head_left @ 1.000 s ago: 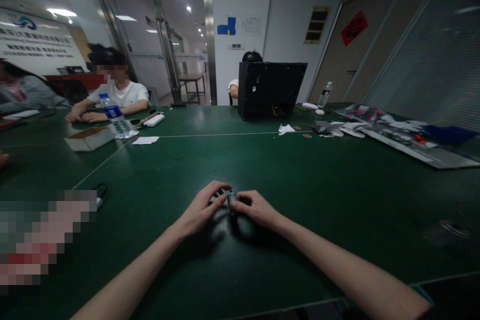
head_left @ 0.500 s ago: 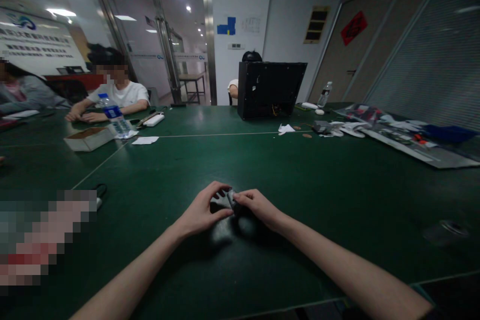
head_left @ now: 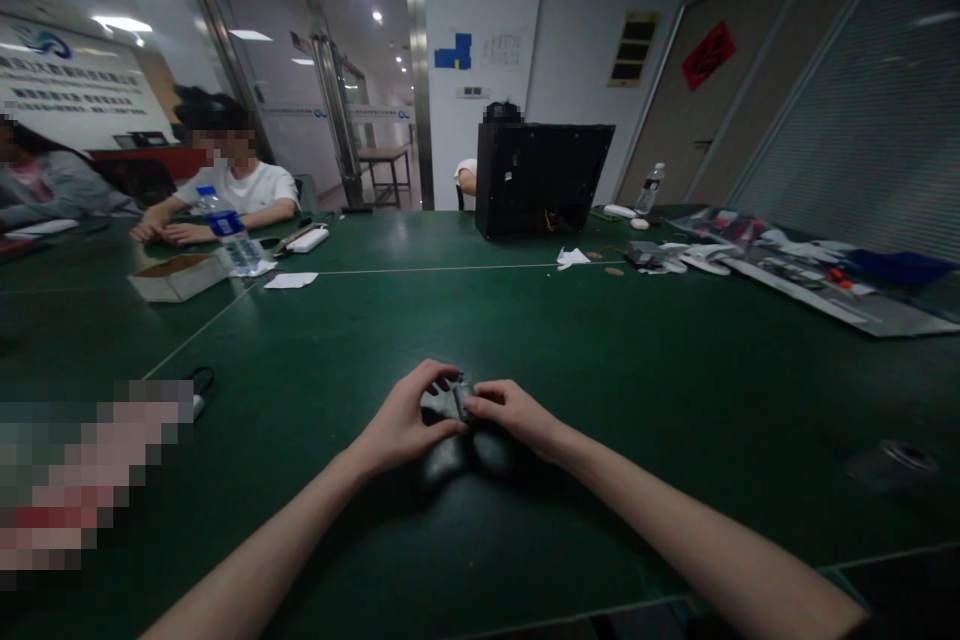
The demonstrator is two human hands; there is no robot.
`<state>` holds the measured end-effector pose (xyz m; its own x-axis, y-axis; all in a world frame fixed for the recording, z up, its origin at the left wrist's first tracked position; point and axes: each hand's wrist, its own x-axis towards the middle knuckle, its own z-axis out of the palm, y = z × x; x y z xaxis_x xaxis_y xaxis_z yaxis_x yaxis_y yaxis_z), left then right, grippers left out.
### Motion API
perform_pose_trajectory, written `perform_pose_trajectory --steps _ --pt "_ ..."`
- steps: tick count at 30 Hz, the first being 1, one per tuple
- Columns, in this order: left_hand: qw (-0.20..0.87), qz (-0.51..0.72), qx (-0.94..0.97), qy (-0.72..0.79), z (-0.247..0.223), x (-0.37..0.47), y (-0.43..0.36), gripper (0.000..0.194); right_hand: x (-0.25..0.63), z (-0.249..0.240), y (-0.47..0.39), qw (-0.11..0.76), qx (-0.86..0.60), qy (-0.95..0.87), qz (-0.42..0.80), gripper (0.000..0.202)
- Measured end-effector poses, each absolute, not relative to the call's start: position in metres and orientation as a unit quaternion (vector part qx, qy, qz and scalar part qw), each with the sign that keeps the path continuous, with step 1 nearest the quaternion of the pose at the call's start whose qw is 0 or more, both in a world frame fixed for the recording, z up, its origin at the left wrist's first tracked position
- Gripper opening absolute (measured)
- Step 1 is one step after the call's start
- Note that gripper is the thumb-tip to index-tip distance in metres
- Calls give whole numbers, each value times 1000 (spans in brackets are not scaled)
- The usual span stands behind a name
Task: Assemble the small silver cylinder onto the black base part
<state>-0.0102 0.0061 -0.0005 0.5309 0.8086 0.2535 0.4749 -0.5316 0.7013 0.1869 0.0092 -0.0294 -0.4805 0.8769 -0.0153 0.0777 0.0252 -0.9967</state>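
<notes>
Over the green table, a small dark grey object with a metallic sheen is held between my two hands. Its exact kind is too small to make out. My left hand curves into a C, its index fingertip at the object's top edge and its thumb at the bottom. From the other side, my right hand pinches the object, the thumb lying over its near face. The right fingers hide part of it. Both hands cast shadows on the tabletop just below.
A black box-like case stands at the back. Further left are a water bottle, an open carton and a seated person. A board with assorted parts lies far right, with a dark cylindrical container nearer me.
The grey object has turned slightly in my fingers, showing more of its lighter face. My right thumb and fingers have shifted a little on it; my left hand is almost still.
</notes>
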Motion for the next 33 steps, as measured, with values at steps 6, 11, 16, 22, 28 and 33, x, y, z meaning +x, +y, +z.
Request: perform_pose_trajectory --steps 6,11,16,22,28,33 --pt "270 302 835 372 -1 -10 6 47 187 -28 9 349 -367 -638 580 37" --pt "253 303 846 359 0 -9 5 47 188 -35 12 353 -366 -665 547 34" --pt "259 290 850 355 -2 -7 5 45 188 -43 16 341 -403 -728 437 26" --pt "261 279 854 353 -4 -8 4 53 189 -41 13 322 -436 -787 295 21" --pt "268 253 845 387 -6 -9 4 39 189 -44 13 274 -450 -826 201 22" --pt "255 213 846 417 -8 -8 6 24 188 -44 14 251 -457 -837 167 24"
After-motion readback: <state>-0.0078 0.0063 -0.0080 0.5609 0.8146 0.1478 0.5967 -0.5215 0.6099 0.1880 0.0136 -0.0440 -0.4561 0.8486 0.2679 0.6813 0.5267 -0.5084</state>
